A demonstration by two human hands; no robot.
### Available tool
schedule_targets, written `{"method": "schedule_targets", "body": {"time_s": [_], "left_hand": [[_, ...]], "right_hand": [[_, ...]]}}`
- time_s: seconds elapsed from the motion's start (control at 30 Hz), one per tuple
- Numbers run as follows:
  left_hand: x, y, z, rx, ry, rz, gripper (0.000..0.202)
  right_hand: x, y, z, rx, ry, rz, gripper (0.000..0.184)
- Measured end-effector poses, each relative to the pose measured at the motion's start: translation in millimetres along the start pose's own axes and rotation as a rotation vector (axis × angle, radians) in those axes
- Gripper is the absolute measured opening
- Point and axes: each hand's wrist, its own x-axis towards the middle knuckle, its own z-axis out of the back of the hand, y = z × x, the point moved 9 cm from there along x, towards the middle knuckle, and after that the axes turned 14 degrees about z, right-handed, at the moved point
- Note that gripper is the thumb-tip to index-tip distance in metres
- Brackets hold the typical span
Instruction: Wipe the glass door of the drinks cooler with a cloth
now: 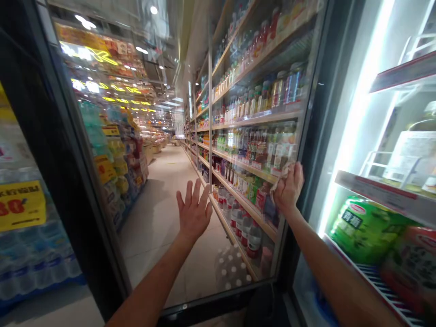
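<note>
A glass door (160,218) in a black frame stands open before me. My left hand (193,212) has its fingers spread, palm toward the glass, at the lower middle of the pane; whether it touches cannot be told. Near the pane's right edge, my right hand (289,188) presses a crumpled pale cloth (276,181) against the glass. Part of the cloth is hidden under the fingers. Through or in the pane appear shelves of bottles (255,145), and low down a grey patch with white dots (231,268).
On the right, a lit cooler holds a green multipack (364,227), a red pack (415,268) and a large bottle (408,150) on a shelf. To the left stand stacked water bottles (37,259) under a yellow price sign (22,205). The black door frame (51,159) edges the pane.
</note>
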Motion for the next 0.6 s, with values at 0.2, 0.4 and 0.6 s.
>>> {"method": "schedule_targets", "body": {"time_s": [0.2, 0.4, 0.6], "left_hand": [[-4.6, -3.6, -0.4, 0.031, -0.033, -0.018, 0.05], [-5.5, 0.7, -1.8, 0.012, -0.012, 0.009, 0.048], [-6.5, -0.6, -0.3, 0.007, -0.024, -0.011, 0.044]], "right_hand": [[-45.3, 15.9, 4.0, 0.007, -0.012, -0.072, 0.055], [4.9, 14.4, -4.5, 0.02, -0.073, -0.108, 0.053], [-40.6, 68.6, -3.1, 0.065, 0.046, 0.067, 0.061]]}}
